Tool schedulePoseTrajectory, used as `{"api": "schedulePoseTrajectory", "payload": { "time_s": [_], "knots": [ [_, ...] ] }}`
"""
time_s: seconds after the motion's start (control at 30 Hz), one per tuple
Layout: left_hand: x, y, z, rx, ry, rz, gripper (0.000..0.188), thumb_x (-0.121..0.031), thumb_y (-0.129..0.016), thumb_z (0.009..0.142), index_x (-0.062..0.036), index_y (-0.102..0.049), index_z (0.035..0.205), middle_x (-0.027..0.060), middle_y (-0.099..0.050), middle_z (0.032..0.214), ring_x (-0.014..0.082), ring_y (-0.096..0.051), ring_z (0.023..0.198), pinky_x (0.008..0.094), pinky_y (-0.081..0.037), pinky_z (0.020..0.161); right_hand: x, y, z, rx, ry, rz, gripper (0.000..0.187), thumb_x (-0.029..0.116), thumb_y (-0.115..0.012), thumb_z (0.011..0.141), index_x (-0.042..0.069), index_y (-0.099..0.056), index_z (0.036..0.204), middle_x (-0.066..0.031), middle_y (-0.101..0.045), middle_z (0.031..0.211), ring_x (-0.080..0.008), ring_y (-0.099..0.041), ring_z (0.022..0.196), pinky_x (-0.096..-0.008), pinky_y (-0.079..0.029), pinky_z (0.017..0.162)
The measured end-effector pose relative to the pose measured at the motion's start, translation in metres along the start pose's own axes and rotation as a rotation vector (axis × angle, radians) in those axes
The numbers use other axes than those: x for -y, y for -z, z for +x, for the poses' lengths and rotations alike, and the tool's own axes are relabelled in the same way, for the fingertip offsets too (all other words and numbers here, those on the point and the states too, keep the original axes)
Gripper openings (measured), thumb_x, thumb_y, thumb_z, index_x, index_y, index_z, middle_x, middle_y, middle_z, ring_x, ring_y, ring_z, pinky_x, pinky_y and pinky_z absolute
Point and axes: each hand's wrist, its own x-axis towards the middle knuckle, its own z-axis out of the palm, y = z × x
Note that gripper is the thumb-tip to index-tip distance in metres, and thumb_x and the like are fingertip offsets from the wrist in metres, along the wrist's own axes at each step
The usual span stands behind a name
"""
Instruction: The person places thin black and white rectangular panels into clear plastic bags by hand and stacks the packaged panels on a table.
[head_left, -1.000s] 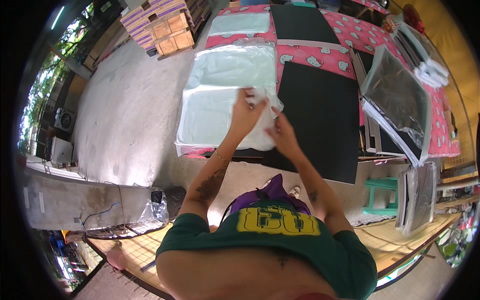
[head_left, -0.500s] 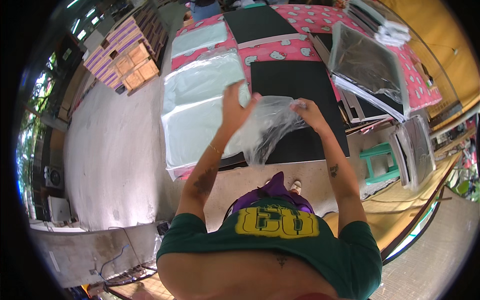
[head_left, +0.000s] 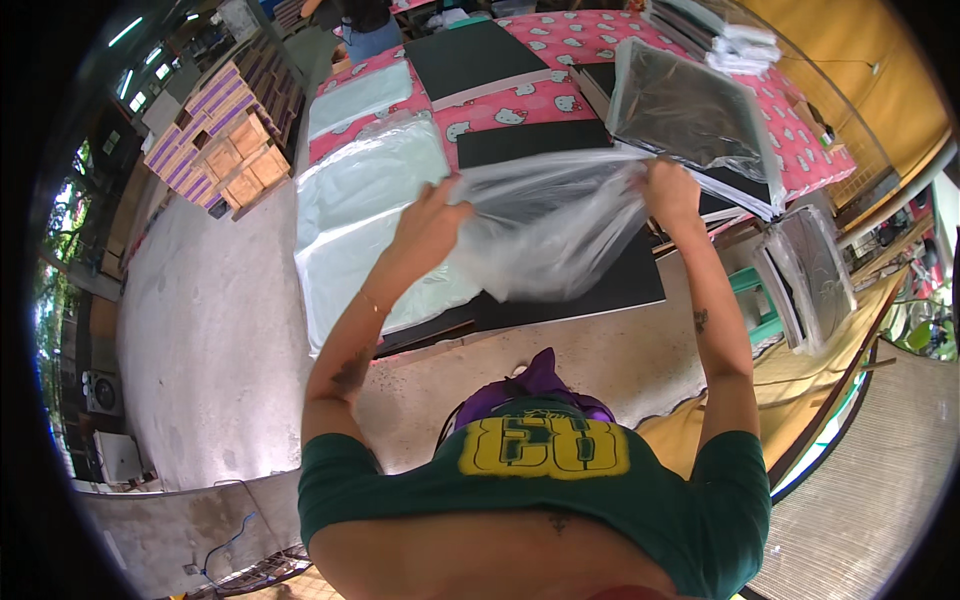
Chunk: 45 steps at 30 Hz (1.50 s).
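Observation:
A clear plastic bag (head_left: 550,225) is stretched between my two hands, slightly blurred by motion. My left hand (head_left: 428,228) grips its left end, above a pile of white plastic sheets or bags (head_left: 365,260). At the opposite upper corner, my right hand (head_left: 668,195) is closed on the film. Beneath the bag lies a flat black board (head_left: 610,285), its middle covered by the plastic. To the right of my right hand rests a stack of boards wrapped in clear plastic (head_left: 690,110).
Another black board stack (head_left: 475,60) and a smaller white pile (head_left: 360,98) sit farther back on the pink patterned tablecloth (head_left: 560,45). A green stool (head_left: 755,305) and wrapped boards (head_left: 810,275) stand at right. Cartons (head_left: 215,140) are stacked at left; a person (head_left: 368,30) is beyond the table.
My hands have moved apart, the left to the left and the right to the right and upward. The bunched bag has spread out wide between them. The whole view has shifted slightly.

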Motion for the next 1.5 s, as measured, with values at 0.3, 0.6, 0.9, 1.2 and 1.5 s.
{"api": "schedulePoseTrajectory", "payload": {
  "time_s": [0.3, 0.6, 0.9, 1.2, 1.5],
  "knots": [
    [0.03, -0.019, -0.006, -0.467, 0.053, 0.211, 0.03, -0.012, -0.062, 0.075, 0.0019, -0.06, 0.101, 0.0159, -0.05, 0.112, 0.0323, -0.048, 0.105, 0.0466, -0.041, 0.088, -0.054, 0.032, -0.053, 0.012, 0.076, -0.126, 0.02, 0.012, -0.052, 0.08, 0.0, -0.067, 0.086, -0.0203, -0.062, 0.101, -0.0363, -0.064, 0.085, -0.0423, -0.053, 0.072],
    [-0.002, 0.087, -0.015, -0.309, 0.088, -0.097, 0.038, -0.034, -0.067, 0.076, 0.0031, -0.059, 0.074, 0.0189, -0.05, 0.123, 0.0346, -0.036, 0.126, 0.0484, -0.024, 0.107, -0.105, 0.088, -0.1, 0.536, 0.32, 0.509, 0.033, 0.032, -0.066, 0.081, -0.001, -0.065, 0.079, -0.006, -0.056, 0.059, -0.0168, -0.054, 0.056, -0.0284, -0.045, 0.058],
    [-0.129, 0.093, 0.001, 0.489, -0.36, -0.606, 0.075, -0.034, -0.074, 0.072, -0.0003, -0.041, 0.13, 0.0199, -0.05, 0.124, 0.0332, -0.049, 0.113, 0.0415, -0.038, 0.096, -0.142, 0.095, -0.092, 0.122, 0.327, 2.066, 0.036, 0.036, -0.067, 0.079, 0.007, -0.058, 0.097, -0.0048, -0.052, 0.093, -0.0206, -0.05, 0.091, -0.0373, -0.041, 0.084],
    [-0.147, 0.077, 0.01, 0.316, -0.203, -0.346, 0.061, -0.047, -0.073, 0.069, -0.0053, -0.053, 0.108, 0.0177, -0.057, 0.097, 0.0334, -0.058, 0.087, 0.0413, -0.046, 0.07, -0.15, 0.09, -0.095, -0.055, 0.245, 2.449, 0.029, 0.028, -0.043, 0.096, 0.005, -0.056, 0.109, -0.008, -0.063, 0.091, -0.0185, -0.061, 0.082, -0.0323, -0.052, 0.069],
    [-0.075, 0.118, 0.015, -0.647, -0.103, -2.189, 0.033, -0.032, -0.043, 0.095, -0.0052, -0.052, 0.112, 0.0109, -0.057, 0.105, 0.0212, -0.057, 0.098, 0.0407, -0.046, 0.089, -0.124, 0.068, -0.097, 0.327, 0.328, 1.862, 0.017, 0.023, -0.057, 0.09, 0.007, -0.058, 0.088, -0.0093, -0.064, 0.082, -0.0147, -0.06, 0.068, -0.0274, -0.05, 0.057]
  ]
}}
